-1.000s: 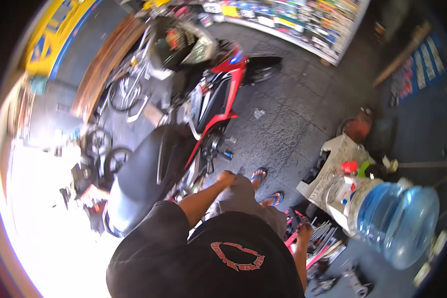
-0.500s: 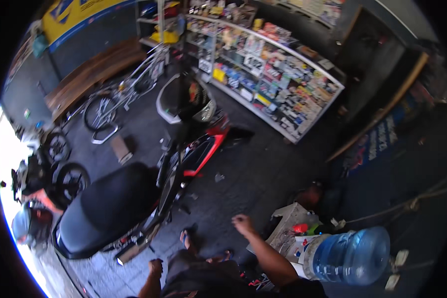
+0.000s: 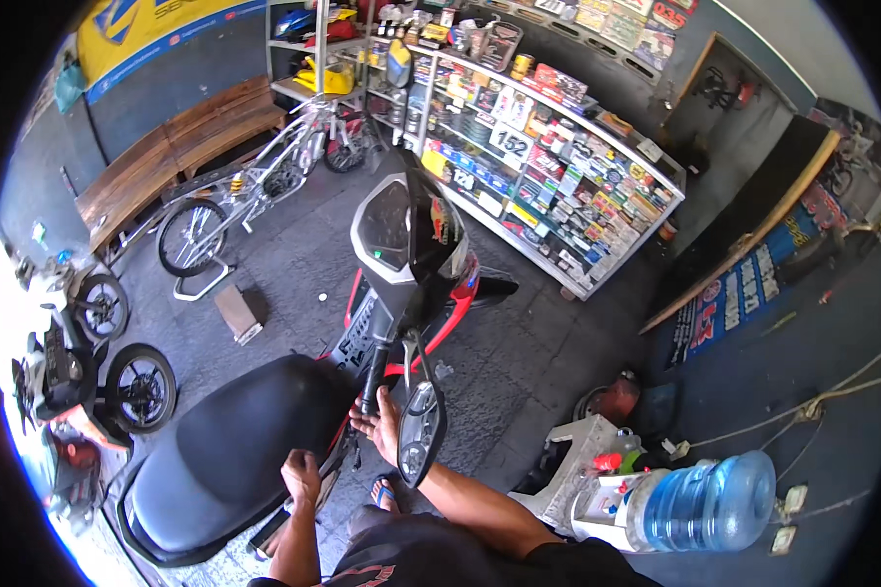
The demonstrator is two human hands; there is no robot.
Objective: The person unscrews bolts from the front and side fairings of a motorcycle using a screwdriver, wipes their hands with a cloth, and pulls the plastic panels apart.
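Observation:
A red and black motorcycle scooter [image 3: 468, 298] with a long black seat [image 3: 235, 445] stands directly in front of me. My right hand [image 3: 380, 426] is at the lower end of its black handlebar grip [image 3: 374, 377], fingers stretched out and apart; whether they touch the rubber I cannot tell. The round-cornered mirror [image 3: 422, 430] hides part of that hand and wrist. Beside the seat's right edge, my left hand [image 3: 302, 476] is loosely closed, with nothing visible in it.
A glass display case [image 3: 548, 166] full of boxed parts stands at the back. To the left are a bare bike frame [image 3: 264, 186], a wooden bench [image 3: 181, 147], a small carton [image 3: 237, 313] and another motorcycle [image 3: 64, 367]. A blue water jug [image 3: 709, 502] lies at the right.
My right hand has moved left to the handlebar grip and its fingers have opened. My left hand has risen toward the seat. The handlebar and mirror now appear farther right and closer to me.

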